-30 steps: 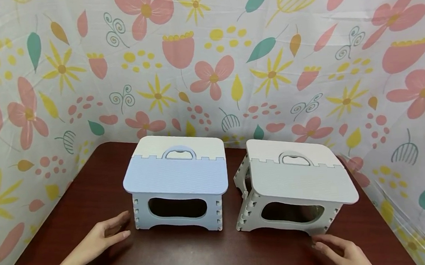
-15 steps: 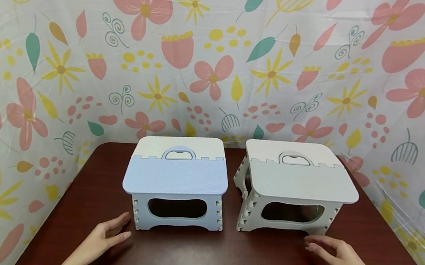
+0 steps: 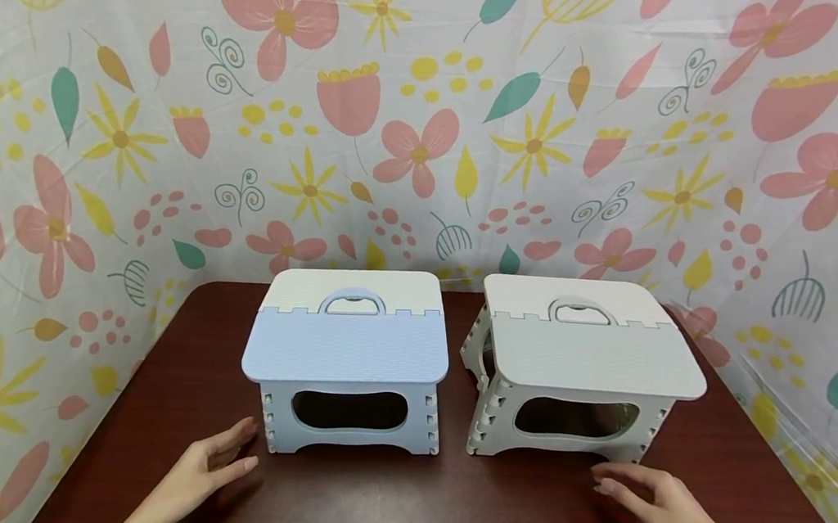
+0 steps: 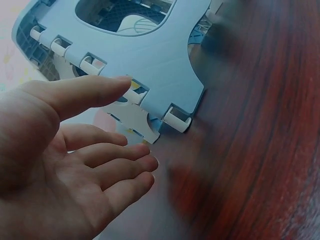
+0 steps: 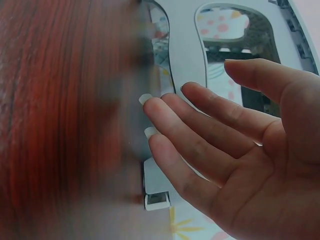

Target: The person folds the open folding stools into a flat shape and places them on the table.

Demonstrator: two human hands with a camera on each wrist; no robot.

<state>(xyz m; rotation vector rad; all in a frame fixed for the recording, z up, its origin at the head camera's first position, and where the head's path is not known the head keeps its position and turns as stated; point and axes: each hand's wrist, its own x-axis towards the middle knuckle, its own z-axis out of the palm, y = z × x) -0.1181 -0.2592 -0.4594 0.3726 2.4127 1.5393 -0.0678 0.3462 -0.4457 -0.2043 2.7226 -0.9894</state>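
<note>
Two folding step stools stand unfolded on a dark red-brown table (image 3: 379, 511). The blue and white stool (image 3: 345, 353) is left of centre; the grey and white stool (image 3: 588, 342) stands to its right, turned at an angle. My left hand (image 3: 189, 485) is beside the blue stool's front left leg, palm inward and fingers relaxed. In the left wrist view its thumb and fingers hold nothing. My right hand (image 3: 655, 497) is just in front of the grey stool's front right foot. The right wrist view shows that hand's fingers (image 5: 195, 135) loosely extended, holding nothing.
A white curtain (image 3: 409, 131) printed with pink, yellow and green flowers hangs behind the table and along both sides. Each stool has a handle cut-out in its top, such as the blue stool's handle (image 3: 351, 301).
My right hand has shifted a little to the left along the front of the grey stool. My left hand and both stools stay in place.
</note>
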